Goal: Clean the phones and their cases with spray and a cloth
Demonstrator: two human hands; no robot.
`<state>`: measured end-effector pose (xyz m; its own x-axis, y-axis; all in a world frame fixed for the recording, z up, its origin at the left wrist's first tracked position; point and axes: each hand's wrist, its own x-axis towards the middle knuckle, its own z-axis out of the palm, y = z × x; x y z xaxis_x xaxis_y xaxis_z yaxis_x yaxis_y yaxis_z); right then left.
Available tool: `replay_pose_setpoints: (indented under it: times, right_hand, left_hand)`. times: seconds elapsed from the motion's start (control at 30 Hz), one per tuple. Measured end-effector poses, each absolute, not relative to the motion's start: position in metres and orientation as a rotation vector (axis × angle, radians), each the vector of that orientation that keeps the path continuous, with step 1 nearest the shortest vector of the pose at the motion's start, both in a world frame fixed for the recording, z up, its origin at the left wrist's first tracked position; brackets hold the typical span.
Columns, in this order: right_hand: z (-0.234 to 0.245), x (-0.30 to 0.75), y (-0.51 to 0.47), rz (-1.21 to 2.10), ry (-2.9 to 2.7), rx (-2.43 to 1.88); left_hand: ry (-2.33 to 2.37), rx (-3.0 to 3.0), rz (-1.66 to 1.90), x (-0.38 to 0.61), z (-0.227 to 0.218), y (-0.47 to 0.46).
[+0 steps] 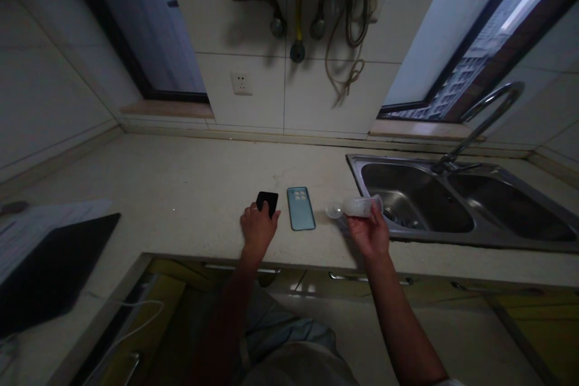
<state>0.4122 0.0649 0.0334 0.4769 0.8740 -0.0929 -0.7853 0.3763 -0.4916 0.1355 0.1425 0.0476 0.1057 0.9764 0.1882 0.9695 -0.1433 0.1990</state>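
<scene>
Phone (270,198) under left grip (259,226), container (357,207) in right (370,235)

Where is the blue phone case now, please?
Near the middle of the head view, the blue phone case lies on the countertop, between the left hand and the right hand.

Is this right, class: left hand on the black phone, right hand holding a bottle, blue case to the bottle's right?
Not quite: the head view shows the blue case left of the bottle, not right. The left hand is on the black phone and the right hand holds the bottle.
</scene>
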Motion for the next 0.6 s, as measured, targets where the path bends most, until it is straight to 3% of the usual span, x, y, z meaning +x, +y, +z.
replay_pose_setpoints:
  times: [0.17, 0.27, 0.4, 0.6]
  right_hand:
    - [0.038, 0.432, 0.06, 1.035, -0.179, -0.501]
    - [0.038, 0.44, 0.061, 1.025, -0.178, -0.5]
    - [0.037, 0.444, 0.062, 0.994, -0.126, -0.463]
    - [0.032, 0.45, 0.054, 0.981, -0.092, -0.435]
  left_hand:
    - [1.986, 2.315, 0.721, 0.15, 0.055, 0.14]
    - [1.68, 2.376, 0.909, 0.181, 0.059, 0.126]
    - [1.146, 2.505, 0.692, 0.247, 0.055, 0.105]
    - [1.302, 2.363, 0.365, 0.309, 0.046, 0.121]
